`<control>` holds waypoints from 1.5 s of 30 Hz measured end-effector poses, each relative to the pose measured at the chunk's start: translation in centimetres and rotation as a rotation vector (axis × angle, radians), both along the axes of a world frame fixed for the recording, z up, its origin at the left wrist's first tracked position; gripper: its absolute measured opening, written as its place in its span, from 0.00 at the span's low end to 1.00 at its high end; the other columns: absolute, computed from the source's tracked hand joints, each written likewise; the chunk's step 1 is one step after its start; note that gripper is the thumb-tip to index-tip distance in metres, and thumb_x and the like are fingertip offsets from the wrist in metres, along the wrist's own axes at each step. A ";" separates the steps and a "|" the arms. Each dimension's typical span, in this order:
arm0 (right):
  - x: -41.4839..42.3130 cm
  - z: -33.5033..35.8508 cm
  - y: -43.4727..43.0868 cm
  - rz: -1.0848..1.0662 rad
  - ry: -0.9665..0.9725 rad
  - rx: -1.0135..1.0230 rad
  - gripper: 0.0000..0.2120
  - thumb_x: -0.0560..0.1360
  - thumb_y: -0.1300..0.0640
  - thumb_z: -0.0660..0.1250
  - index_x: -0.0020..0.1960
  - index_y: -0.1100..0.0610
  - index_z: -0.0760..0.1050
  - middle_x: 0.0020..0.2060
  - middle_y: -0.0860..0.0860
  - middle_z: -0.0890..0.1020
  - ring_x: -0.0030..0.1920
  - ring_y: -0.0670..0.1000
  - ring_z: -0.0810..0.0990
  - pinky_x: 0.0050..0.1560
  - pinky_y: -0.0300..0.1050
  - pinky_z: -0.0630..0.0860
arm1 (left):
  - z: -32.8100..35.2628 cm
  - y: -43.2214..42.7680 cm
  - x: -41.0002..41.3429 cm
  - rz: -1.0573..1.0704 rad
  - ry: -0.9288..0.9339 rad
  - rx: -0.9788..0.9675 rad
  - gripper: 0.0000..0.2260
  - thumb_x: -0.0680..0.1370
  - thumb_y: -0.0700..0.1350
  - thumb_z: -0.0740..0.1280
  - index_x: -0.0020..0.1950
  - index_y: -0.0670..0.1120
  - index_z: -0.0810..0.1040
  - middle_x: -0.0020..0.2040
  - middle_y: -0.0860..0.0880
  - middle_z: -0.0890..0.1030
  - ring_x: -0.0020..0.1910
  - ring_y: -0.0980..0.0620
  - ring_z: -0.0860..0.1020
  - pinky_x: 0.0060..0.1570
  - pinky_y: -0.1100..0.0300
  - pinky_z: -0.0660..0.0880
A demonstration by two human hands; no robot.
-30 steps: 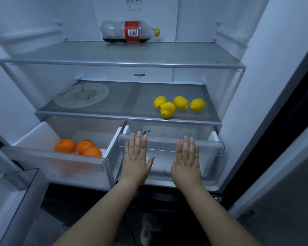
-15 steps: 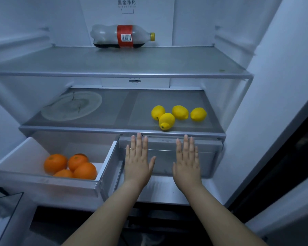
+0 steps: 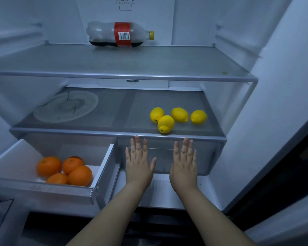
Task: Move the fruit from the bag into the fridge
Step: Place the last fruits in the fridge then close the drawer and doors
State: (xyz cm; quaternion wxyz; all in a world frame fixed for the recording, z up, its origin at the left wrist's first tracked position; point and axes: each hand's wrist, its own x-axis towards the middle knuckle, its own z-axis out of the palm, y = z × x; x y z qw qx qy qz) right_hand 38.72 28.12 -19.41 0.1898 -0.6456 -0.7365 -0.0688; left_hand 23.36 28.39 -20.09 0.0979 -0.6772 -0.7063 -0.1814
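Currently, both hands are flat with fingers straight: the left hand (image 3: 138, 167) and right hand (image 3: 184, 167) press palm-first against the front of the right drawer (image 3: 206, 157), which sits closed beneath the middle shelf (image 3: 114, 110); its contents cannot be determined. The left drawer (image 3: 43, 189) stands pulled out and holds four oranges (image 3: 80, 175), clustered toward its right side. Four lemons (image 3: 179, 114) lie on the right half of the middle shelf. A bottle (image 3: 119, 34) lies on its side on the upper shelf (image 3: 114, 63).

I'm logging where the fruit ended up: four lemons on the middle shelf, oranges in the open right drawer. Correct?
Not quite: the head view shows the oranges in the open left drawer; the four lemons are on the middle shelf.
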 end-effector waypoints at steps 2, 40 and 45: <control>0.0 0.3 -0.2 0.003 0.005 -0.014 0.50 0.63 0.58 0.74 0.76 0.61 0.48 0.75 0.60 0.38 0.76 0.62 0.44 0.72 0.59 0.45 | 0.3 -0.2 0.1 0.012 0.005 -0.013 0.32 0.76 0.58 0.50 0.75 0.41 0.52 0.77 0.41 0.45 0.76 0.43 0.44 0.71 0.45 0.50; -18.0 0.2 -13.3 0.775 -0.173 0.202 0.31 0.73 0.60 0.52 0.75 0.66 0.54 0.75 0.61 0.57 0.75 0.60 0.53 0.73 0.57 0.52 | 2.3 -18.9 -19.2 0.208 -0.176 -0.048 0.30 0.78 0.57 0.44 0.76 0.47 0.40 0.77 0.51 0.38 0.75 0.54 0.37 0.72 0.58 0.40; -18.1 1.0 -11.2 0.728 -0.156 0.177 0.31 0.71 0.61 0.54 0.74 0.65 0.56 0.74 0.60 0.59 0.75 0.59 0.55 0.73 0.57 0.53 | 2.9 -16.9 -19.3 0.178 -0.167 -0.066 0.31 0.77 0.60 0.40 0.76 0.47 0.37 0.76 0.49 0.36 0.74 0.54 0.34 0.71 0.60 0.35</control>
